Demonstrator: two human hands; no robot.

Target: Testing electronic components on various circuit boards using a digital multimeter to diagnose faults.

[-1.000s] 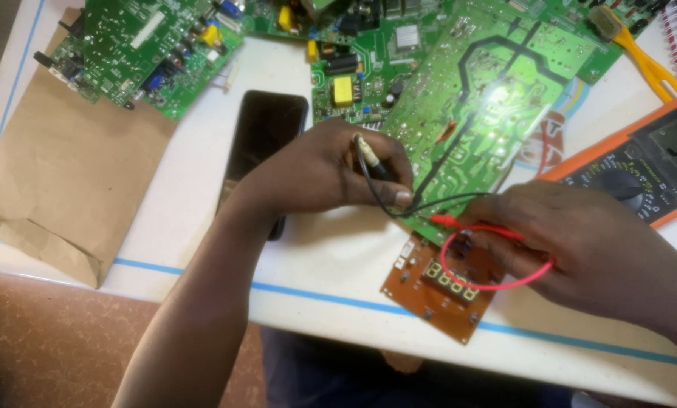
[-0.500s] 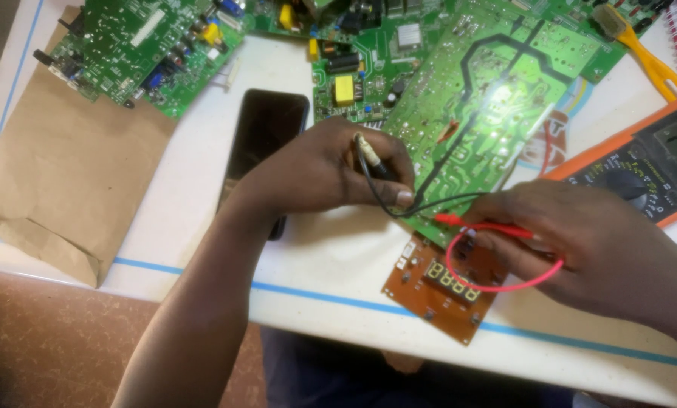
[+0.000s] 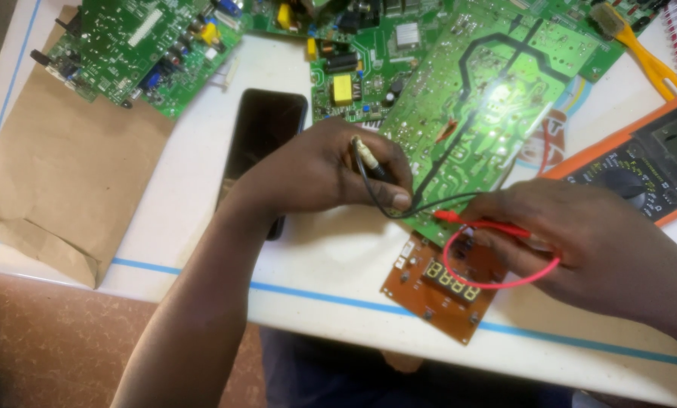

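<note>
Left hand (image 3: 319, 170) pinches the black probe lead (image 3: 368, 177) between thumb and fingers, cream-tipped end up near the knuckles, thin black wire curling down and off to the right toward the large green circuit board (image 3: 489, 113). Right hand (image 3: 580, 234) grips the red probe (image 3: 478, 221) in its fingers. Probe's long axis runs roughly left-right, tip pointing left, over the seam between the green board and the small brown circuit board with a four-digit display (image 3: 448, 283). Exact tip contact point hard to make out; can't tell which board it touches. Red wire (image 3: 505, 279) loops down over the brown board and back under the right hand, far end hidden. Brown board sits at the white table's (image 3: 331, 257) near edge, tilted, upper right corner covered by the right hand. Orange and black multimeter (image 3: 641, 166) at right is cut by the frame edge, its screen blurred. Black phone (image 3: 266, 136) lies face up beside the left hand, lower end hidden under the wrist. Second green circuit board (image 3: 142, 45) top left rests partly on a brown paper bag (image 3: 66, 174). Yellow-handled tool (image 3: 641, 53) top right, partly cropped.
</note>
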